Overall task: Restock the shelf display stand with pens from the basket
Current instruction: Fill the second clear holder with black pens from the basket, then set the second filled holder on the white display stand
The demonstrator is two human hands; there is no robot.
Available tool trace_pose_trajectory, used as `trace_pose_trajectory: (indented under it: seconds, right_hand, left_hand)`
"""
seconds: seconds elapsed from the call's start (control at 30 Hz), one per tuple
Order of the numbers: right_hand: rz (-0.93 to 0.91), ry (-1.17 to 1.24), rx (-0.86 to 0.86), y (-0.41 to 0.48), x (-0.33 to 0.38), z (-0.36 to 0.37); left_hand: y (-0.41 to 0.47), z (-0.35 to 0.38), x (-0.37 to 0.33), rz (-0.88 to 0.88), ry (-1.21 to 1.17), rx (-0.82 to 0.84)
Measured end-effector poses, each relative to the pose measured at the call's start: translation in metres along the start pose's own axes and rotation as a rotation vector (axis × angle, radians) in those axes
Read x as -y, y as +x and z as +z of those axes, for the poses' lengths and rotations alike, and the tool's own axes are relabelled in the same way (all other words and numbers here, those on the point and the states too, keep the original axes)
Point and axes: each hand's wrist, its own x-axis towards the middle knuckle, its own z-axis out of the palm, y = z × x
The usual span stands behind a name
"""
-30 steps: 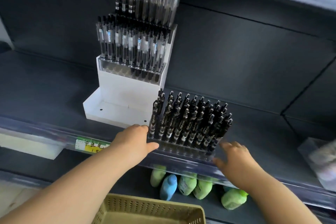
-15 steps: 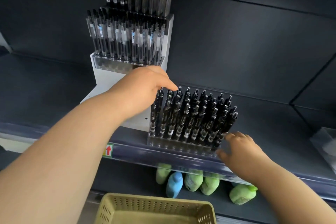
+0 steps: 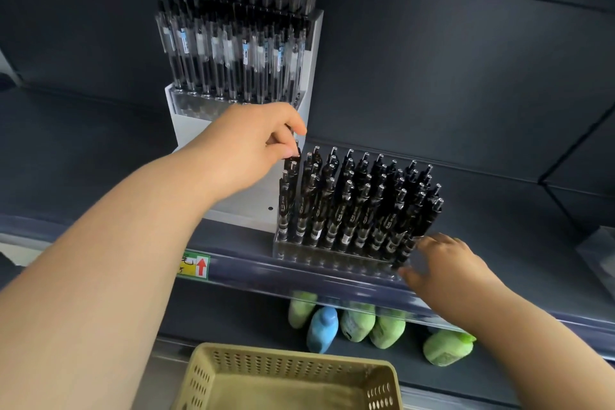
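A clear tray of black pens (image 3: 352,210) stands at the front edge of the dark shelf (image 3: 499,210). My left hand (image 3: 246,150) pinches the top of a black pen (image 3: 290,173) at the tray's far left corner. My right hand (image 3: 446,263) touches the tray's right front corner with relaxed, spread fingers. Behind stands the white tiered display stand (image 3: 246,203), with upper tiers full of clear-barrelled pens (image 3: 233,53); its lowest tier holds nothing I can see. The tan perforated basket (image 3: 289,376) sits below, and its visible part shows no pens.
Green and blue bottles (image 3: 352,323) lie on the lower shelf under the tray. A yellow price label with a red arrow (image 3: 194,266) sits on the shelf's front rail. A pale translucent object (image 3: 599,256) shows at the right edge.
My left hand rose from the tray's left front corner to its top left and closed its fingers on a pen there. My right hand stayed at the tray's right corner.
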Motion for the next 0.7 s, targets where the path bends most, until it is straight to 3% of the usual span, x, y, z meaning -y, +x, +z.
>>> trace_pose_trajectory:
  seconds: [0.5,0.63,0.7]
  right_hand:
    - [0.029,-0.028,0.075,0.004,0.002,0.004]
    - [0.050,-0.027,0.120,0.004,0.001,0.008]
    - [0.054,-0.016,0.124,0.003,0.001,0.009]
  left_hand:
    - [-0.003,0.004,0.000,-0.031,0.011,-0.057]
    - [-0.012,0.003,0.006,-0.135,0.137,-0.109]
    - [-0.022,0.004,0.009,-0.220,0.207,-0.044]
